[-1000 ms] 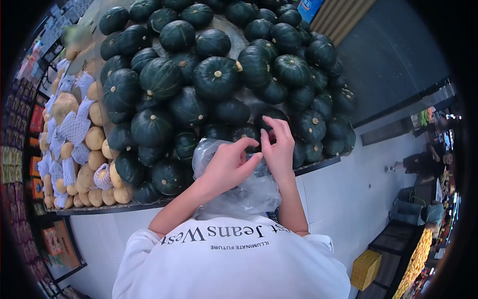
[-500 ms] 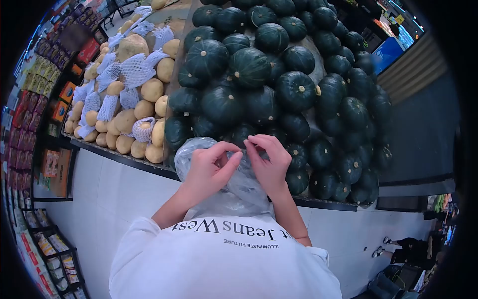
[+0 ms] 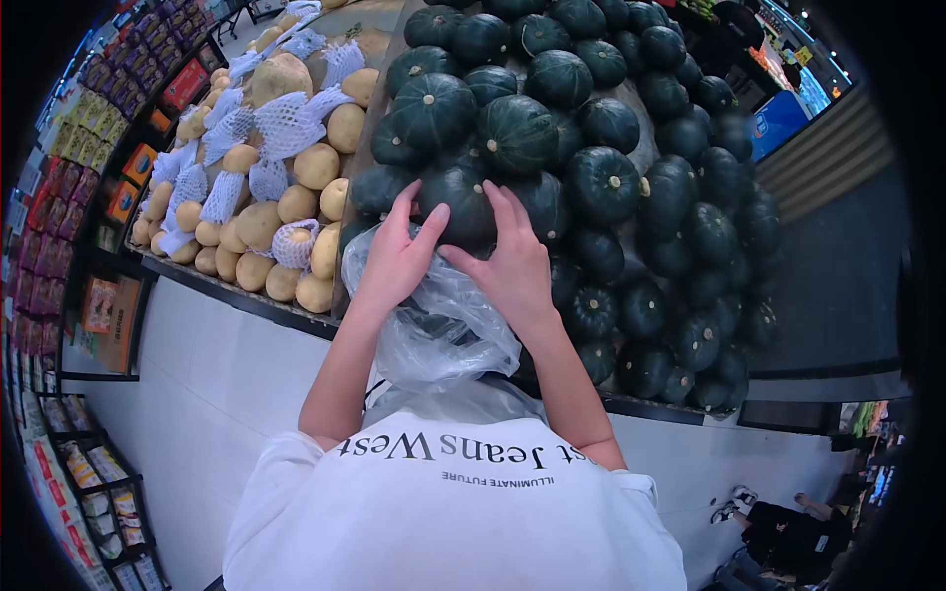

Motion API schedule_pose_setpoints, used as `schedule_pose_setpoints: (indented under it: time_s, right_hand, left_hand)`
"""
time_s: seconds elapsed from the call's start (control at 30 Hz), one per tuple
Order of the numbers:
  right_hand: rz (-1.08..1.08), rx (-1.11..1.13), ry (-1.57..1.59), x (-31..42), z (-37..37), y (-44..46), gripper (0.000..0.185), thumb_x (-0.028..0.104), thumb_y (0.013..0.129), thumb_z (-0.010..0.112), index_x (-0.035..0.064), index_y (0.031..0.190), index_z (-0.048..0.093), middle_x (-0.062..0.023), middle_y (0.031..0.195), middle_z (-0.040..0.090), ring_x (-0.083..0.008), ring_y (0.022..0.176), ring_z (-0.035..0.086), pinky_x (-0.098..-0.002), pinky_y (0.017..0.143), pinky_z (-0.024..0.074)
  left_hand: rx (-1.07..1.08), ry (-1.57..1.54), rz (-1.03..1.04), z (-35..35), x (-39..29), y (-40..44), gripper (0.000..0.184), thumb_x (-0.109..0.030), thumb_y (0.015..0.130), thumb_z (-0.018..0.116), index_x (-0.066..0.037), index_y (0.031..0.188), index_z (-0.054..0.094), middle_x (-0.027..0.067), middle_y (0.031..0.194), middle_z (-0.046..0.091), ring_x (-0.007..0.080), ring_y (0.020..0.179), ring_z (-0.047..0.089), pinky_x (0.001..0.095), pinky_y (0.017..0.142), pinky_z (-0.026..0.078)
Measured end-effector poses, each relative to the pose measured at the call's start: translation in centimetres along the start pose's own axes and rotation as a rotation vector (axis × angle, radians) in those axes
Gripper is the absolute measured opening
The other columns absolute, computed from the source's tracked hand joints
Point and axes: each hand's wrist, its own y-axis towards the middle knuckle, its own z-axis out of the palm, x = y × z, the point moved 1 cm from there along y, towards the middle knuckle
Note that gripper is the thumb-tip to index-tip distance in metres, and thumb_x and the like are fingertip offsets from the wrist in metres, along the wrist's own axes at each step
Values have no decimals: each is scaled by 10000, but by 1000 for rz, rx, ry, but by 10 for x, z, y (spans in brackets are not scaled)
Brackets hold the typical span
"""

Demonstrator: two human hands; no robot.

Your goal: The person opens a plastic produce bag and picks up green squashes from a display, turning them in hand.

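At the near side of the heap, one dark green pumpkin is flanked by two bare hands. Its left side is bordered by the spread, curved fingers of the left hand; its right side is overlapped by the fingertips of the right hand. Both thumbs are pointed inward along its near side. Fingers not clenched; whether the pumpkin is firmly gripped cannot be told. Between the forearms, a crumpled translucent plastic bag is seen, its top partly covered by the hands. Farther out, the pumpkin is surrounded by many similar pumpkins, piled closely. To the left, tan round produce is displayed, partly wrapped in white foam netting. Packaged goods are shelved at far left. At lower right, another person in dark clothing is glimpsed.
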Motion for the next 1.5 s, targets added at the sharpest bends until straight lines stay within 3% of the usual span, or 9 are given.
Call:
schedule_pose_setpoints:
  time_s: [0.07, 0.33, 0.7, 0.77, 0.83, 0.93, 1.17, 1.37, 1.5]
  right_hand:
    - [31, 42, -2, 1, 1, 2, 865, 358, 656, 819, 92, 1369, 407, -227, 1354, 451, -401, 964, 640, -412, 771, 552]
    - [15, -24, -12, -2, 14, 8, 890, 244, 603, 837, 114, 1370, 404, -186, 1312, 470, -384, 938, 643, -410, 761, 556]
    - [-24, -144, 124, 26, -25, 2, 793, 217, 546, 785, 86, 1276, 504, -159, 1172, 592, -332, 952, 653, -372, 784, 555]
    - [154, -132, 277, 36, -37, 1, 663, 177, 577, 750, 39, 1199, 566, -164, 1026, 653, -261, 961, 666, -311, 802, 540]
    - [237, -120, 429, 31, -34, 1, 618, 155, 600, 734, 14, 1180, 575, -165, 992, 658, -210, 942, 666, -292, 812, 531]
    - [325, -175, 694, 25, -20, -3, 506, 117, 694, 701, -49, 1155, 576, -122, 978, 659, -135, 888, 643, -255, 802, 515]
    - [550, -281, 1235, 35, -7, -3, 373, 198, 862, 560, -35, 1152, 565, -59, 965, 638, -104, 800, 610, -215, 705, 497]
    - [670, -351, 1155, 36, 9, 1, 417, 313, 888, 519, -6, 1155, 554, -40, 927, 621, -76, 751, 590, -190, 579, 456]
    - [733, -349, 1174, 37, 14, 5, 443, 364, 894, 497, 19, 1166, 556, -23, 903, 611, -50, 702, 559, -173, 495, 391]
  left_hand:
    - [2, 1, -40, 1, -4, 4, 615, -410, 917, 552, 2, 1358, 433, 184, 1086, 608, 263, 892, 633, 333, 839, 474]
    - [120, -406, -164, -9, -14, 6, 512, -363, 930, 528, -66, 1345, 475, 85, 953, 607, 61, 525, 520, 193, 421, 399]
    - [364, -473, 250, -20, -7, -2, 600, -184, 889, 548, -96, 1436, 318, 75, 1218, 454, 70, 786, 496, 208, 628, 446]
    - [502, -563, 200, -26, -24, -1, 631, -143, 884, 565, -96, 1449, 289, 88, 1265, 443, 91, 891, 514, 232, 711, 465]
    - [599, -712, 243, -19, -31, 3, 710, -66, 862, 609, -104, 1469, 242, 100, 1319, 435, 151, 1117, 505, 296, 916, 453]
    - [673, -725, 189, -21, -27, 9, 736, -34, 846, 633, -106, 1468, 245, 104, 1331, 432, 192, 1238, 443, 336, 1026, 386]
    - [737, -875, 237, -12, -14, 22, 968, -68, 743, 767, -146, 1487, 154, 106, 1380, 381, 217, 1274, 416, 369, 1058, 368]
    - [681, -844, 93, -8, -13, 23, 1168, -142, 578, 897, -140, 1473, 146, 97, 1352, 399, 227, 1255, 436, 376, 1058, 378]
    - [635, -726, 229, -6, -3, 26, 1111, -92, 604, 876, -142, 1458, 167, 109, 1347, 399, 230, 1255, 435, 383, 1051, 383]
